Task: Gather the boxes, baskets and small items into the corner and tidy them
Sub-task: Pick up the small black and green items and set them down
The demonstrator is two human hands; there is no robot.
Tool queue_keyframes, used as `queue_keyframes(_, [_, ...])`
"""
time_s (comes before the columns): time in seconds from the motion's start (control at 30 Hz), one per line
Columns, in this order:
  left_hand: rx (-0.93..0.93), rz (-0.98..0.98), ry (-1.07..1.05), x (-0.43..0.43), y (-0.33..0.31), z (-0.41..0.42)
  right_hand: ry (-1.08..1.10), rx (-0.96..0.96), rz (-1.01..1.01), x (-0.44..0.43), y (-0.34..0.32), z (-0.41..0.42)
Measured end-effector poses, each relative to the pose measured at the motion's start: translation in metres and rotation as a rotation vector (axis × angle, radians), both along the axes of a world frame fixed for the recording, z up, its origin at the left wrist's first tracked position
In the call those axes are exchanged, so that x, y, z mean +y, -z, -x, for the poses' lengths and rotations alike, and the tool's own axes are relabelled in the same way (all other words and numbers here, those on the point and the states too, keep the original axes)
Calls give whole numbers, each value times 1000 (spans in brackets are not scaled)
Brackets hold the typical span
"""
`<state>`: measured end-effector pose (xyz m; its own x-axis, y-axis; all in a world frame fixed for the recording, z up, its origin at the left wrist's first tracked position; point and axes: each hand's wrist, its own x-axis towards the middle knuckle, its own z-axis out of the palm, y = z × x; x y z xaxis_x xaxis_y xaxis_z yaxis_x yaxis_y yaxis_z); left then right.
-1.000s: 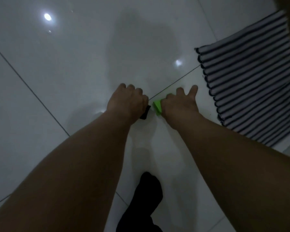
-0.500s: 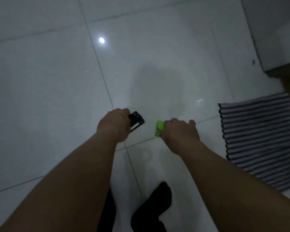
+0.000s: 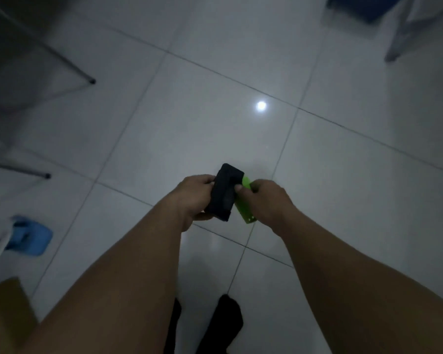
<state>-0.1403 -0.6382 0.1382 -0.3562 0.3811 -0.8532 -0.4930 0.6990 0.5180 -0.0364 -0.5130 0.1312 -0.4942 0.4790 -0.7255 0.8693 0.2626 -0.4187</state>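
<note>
A small black box-like item (image 3: 224,192) is held in front of me above the white tiled floor, gripped by my left hand (image 3: 192,198) along its left side. A flat bright green piece (image 3: 244,208) sits against the black item's right side, and my right hand (image 3: 267,200) grips it, thumb touching the black item. The two items press together between my hands. The green piece is partly hidden behind the black one.
A blue plastic item (image 3: 27,235) lies on the floor at the left. A brown cardboard box (image 3: 7,310) sits at the bottom left corner. Thin metal furniture legs (image 3: 92,81) stand at the upper left, and a grey frame leg (image 3: 391,56) at the upper right. My dark-socked feet (image 3: 223,325) are below.
Both hands rose from the floor and came together, pressing the black and green items side by side. The view swung away from the striped mat toward the furniture legs and the blue item.
</note>
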Motion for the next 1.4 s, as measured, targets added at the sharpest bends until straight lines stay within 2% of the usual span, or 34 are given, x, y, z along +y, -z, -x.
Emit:
queue_keyframes(0.1, [-82, -14, -273, -45, -15, 9, 33, 87, 118, -42, -11, 31])
queue_keyframes(0.17, [-145, -36, -424, -75, -20, 16, -28, 92, 156, -73, -14, 53])
queue_keyframes(0.23, [-145, -31, -425, -104, -19, 25, -119, 69, 141, -103, -16, 73])
queue_keyframes(0.33, [-26, 14, -414, -147, -15, 38, -191, 56, 134, -145, -18, 100])
queue_keyframes(0.5, [220, 87, -524, -226, -10, 56, -270, 49, 159, -213, -15, 140])
queue_keyframes(0.7, [208, 7, -782, -312, 2, 79, -434, 6, 142, -307, -6, 177])
queue_keyframes(0.83, [163, 5, -955, -384, 9, 94, -676, -36, 52, -375, 2, 204])
queue_keyframes(1.07, [163, 100, -1135, -512, 22, 112, -1130, -38, -145, -491, 12, 253])
queue_keyframes(1.27, [157, 131, -1250, -593, 30, 126, -1348, 20, -221, -557, 31, 301])
queue_keyframes(1.4, [131, 189, -1302, -615, 43, 141, -1456, 57, -242, -575, 50, 332])
